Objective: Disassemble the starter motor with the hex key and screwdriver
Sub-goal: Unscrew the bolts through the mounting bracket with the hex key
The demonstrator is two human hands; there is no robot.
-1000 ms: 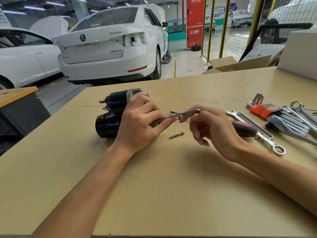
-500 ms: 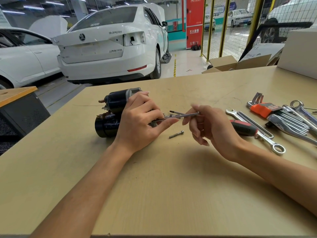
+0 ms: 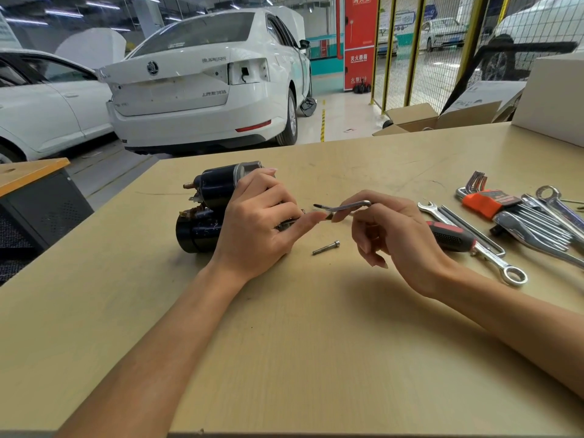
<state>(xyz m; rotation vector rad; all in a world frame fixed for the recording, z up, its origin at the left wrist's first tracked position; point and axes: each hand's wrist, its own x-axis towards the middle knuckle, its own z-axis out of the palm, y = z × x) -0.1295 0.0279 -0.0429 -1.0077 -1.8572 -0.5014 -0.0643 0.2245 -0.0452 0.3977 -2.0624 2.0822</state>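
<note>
The starter motor point(image 3: 208, 213) lies on its side at left-centre of the table point(image 3: 284, 358). The left hand point(image 3: 256, 229) grips its right end, fingers curled over the body. Just right, a loose bolt point(image 3: 326, 248) lies on the table. The right hand point(image 3: 392, 229) pinches the hex key point(image 3: 344, 207) w/ thumb and forefinger; its tip probably sits in the motor, but the left hand hides it. Screwdriver point(image 3: 450, 237) lies behind the right hand, near the wrenches point(image 3: 493, 248).

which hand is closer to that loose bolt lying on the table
Left, narrowly. The left hand, gripping the starter motor, has fingertips just up-left of the bolt. The right hand, pinching the hex key, sits slightly farther to its right.
</note>
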